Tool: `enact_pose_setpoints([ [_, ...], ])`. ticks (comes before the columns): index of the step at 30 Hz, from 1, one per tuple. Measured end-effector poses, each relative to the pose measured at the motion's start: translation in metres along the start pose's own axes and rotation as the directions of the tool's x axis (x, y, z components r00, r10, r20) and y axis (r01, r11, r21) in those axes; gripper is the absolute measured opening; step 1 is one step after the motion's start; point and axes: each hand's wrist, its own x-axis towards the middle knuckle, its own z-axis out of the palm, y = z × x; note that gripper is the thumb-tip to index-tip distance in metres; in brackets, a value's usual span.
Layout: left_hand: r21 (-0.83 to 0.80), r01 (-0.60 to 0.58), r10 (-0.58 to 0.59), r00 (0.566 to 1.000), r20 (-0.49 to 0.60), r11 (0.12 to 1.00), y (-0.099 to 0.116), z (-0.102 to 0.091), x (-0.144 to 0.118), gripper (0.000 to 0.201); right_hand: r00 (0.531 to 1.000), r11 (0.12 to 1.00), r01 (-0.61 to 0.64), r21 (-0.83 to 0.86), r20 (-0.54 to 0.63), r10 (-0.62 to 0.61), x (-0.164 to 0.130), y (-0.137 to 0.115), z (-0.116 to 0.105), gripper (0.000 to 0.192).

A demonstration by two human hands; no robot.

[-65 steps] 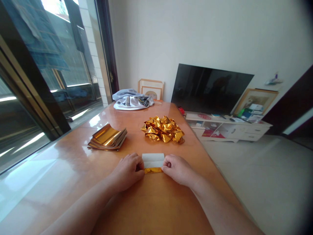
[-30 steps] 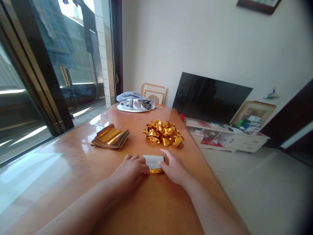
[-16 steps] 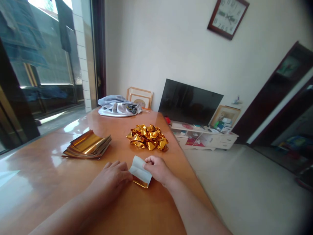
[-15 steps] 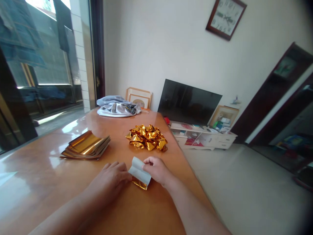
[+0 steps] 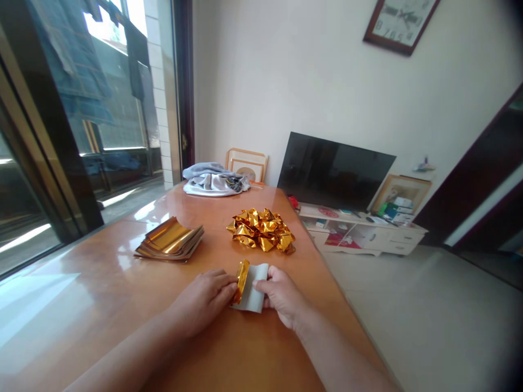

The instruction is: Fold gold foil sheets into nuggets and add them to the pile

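Note:
A sheet of gold foil paper with a pale grey back is between my hands, low over the wooden table. Its left edge is folded over, so a gold strip shows there. My left hand pinches that folded edge. On the right side, my right hand grips the sheet with the thumb on its pale face. Beyond the hands lies a pile of folded gold foil pieces. A stack of flat gold foil sheets rests to the left, its top sheets curling.
Folded clothes and framed pictures are at the table's far end. Past its right edge, a television stands on a low white cabinet. A glass door is on the left.
The sheet has been turned, so its gold strip has gone from the near edge to the left edge. Both hands have shifted their hold. The whole view has swung left.

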Motion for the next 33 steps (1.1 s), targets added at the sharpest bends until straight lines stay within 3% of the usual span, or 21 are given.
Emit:
enact_pose_setpoints([
  [6, -0.047, 0.09, -0.093, 0.994, -0.065, 0.995, -0.005, 0.006, -0.001, 0.03, 0.995, 0.988, -0.063, 0.143, 0.08, 0.051, -0.006, 0.001, 0.012, 0.032],
  [13, -0.042, 0.087, -0.09, 0.993, -0.079, 0.995, -0.013, 0.008, 0.002, 0.022, 0.982, 0.989, -0.132, -0.062, 0.13, 0.139, -0.009, -0.003, 0.0, 0.024],
  [15, -0.054, 0.07, -0.074, 0.995, -0.073, 0.996, -0.015, 0.005, 0.002, 0.021, 0.996, 0.977, -0.053, -0.206, 0.056, 0.066, -0.006, -0.004, -0.008, 0.028],
  [17, -0.067, 0.044, -0.049, 0.997, -0.064, 0.997, -0.016, 0.003, 0.001, 0.019, 0.988, 0.91, 0.101, -0.403, -0.068, -0.14, -0.002, -0.003, -0.016, 0.031],
  [19, -0.068, 0.022, -0.026, 0.998, -0.05, 0.997, -0.018, 0.002, 0.0, 0.018, 0.917, 0.767, 0.28, -0.577, -0.074, -0.391, 0.002, -0.002, -0.022, 0.035],
  [21, -0.048, 0.014, -0.015, 1.0, -0.026, 0.999, -0.018, 0.002, 0.0, 0.018, 0.862, 0.636, 0.401, -0.659, 0.036, -0.506, 0.003, -0.001, -0.025, 0.035],
  [24, -0.014, 0.026, -0.026, 1.0, 0.011, 1.0, -0.017, 0.005, -0.001, 0.017, 0.852, 0.553, 0.469, -0.689, 0.188, -0.488, 0.004, 0.0, -0.023, 0.026],
  [26, -0.005, 0.059, -0.059, 0.998, 0.015, 0.998, -0.018, 0.007, -0.001, 0.018, 0.861, 0.531, 0.466, -0.707, 0.225, -0.457, 0.005, 0.002, -0.021, 0.016],
  [33, -0.035, 0.168, -0.17, 0.984, -0.056, 0.985, -0.026, 0.012, 0.001, 0.021, 0.892, 0.522, 0.375, -0.766, 0.145, -0.428, 0.022, 0.01, -0.019, 0.024],
])
